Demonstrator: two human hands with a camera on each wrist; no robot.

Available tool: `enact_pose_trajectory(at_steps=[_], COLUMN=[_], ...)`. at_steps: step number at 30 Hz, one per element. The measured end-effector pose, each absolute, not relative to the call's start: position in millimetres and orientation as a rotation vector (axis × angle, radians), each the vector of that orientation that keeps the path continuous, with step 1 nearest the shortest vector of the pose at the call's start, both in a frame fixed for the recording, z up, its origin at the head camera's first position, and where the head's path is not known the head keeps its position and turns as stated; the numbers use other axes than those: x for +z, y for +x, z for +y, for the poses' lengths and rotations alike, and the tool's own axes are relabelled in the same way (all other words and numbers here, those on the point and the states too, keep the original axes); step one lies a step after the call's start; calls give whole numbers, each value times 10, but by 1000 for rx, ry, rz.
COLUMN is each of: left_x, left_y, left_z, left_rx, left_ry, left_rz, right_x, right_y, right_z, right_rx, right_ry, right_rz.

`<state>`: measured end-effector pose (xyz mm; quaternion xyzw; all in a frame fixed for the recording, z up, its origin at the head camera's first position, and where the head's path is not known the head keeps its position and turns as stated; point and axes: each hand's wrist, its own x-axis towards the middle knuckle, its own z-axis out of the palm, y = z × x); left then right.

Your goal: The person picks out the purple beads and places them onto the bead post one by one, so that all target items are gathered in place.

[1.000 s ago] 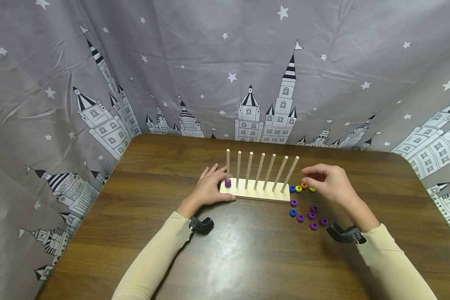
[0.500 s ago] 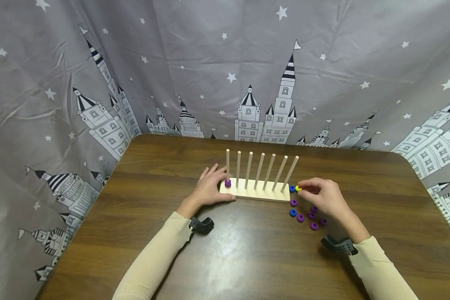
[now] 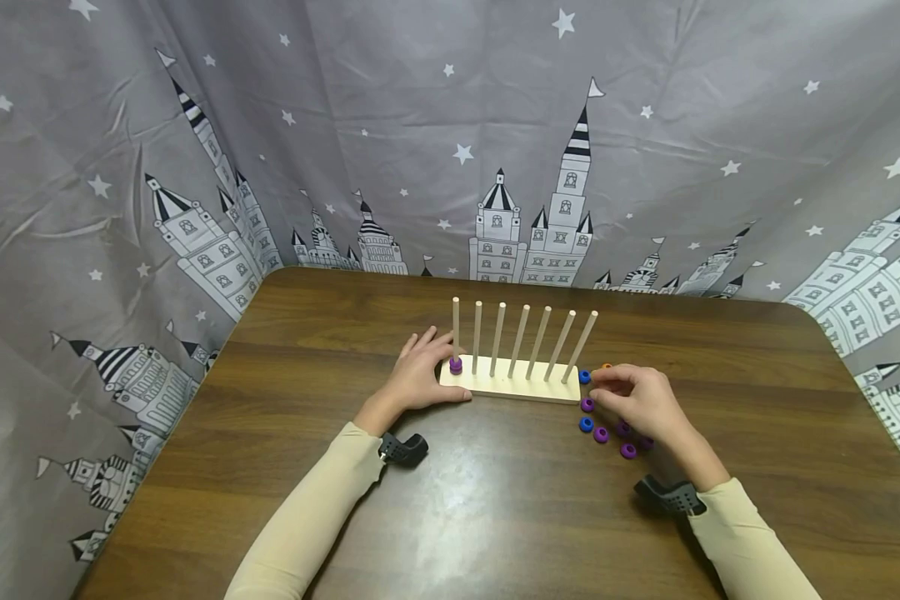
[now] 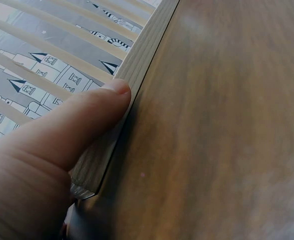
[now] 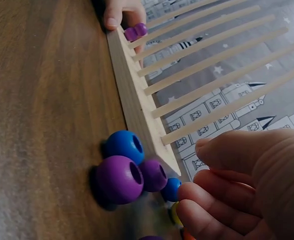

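A wooden peg stand (image 3: 521, 385) with several upright pegs lies across the table. Purple beads (image 3: 456, 366) sit stacked low on its leftmost peg. My left hand (image 3: 417, 375) grips the stand's left end, its thumb along the front edge and its fingers behind. Past the right end, my right hand (image 3: 637, 402) hovers low over loose beads, thumb and fingertips apart with nothing visible between them. Closest to its fingertips are a blue bead (image 3: 585, 377) and a purple bead (image 3: 587, 405). A yellow bead (image 5: 175, 214) shows partly behind the fingers in the right wrist view.
An orange bead (image 3: 607, 365) peeks out behind the right hand. Another blue bead (image 3: 586, 424) and several purple beads (image 3: 628, 451) lie nearer on the wooden table (image 3: 450, 508). A grey castle-print curtain (image 3: 390, 125) hangs behind the table.
My right hand has come left and nearer, from above the orange and yellow beads to beside the stand's right end, now covering some beads. The left hand has stayed put.
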<state>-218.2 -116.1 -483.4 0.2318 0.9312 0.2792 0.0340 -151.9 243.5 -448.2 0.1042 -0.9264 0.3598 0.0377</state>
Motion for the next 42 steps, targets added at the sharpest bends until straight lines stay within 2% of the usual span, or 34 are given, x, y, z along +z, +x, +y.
enact_pose_trajectory(at_steps=[42], left_x=[-4842], left_y=[-2187], left_z=[-1166], left_rx=[850], left_ry=[706], left_rz=[2863], right_x=[-4671], right_y=[-1462], right_z=[2396], right_rx=[936], right_ry=[538], right_rz=[-2834])
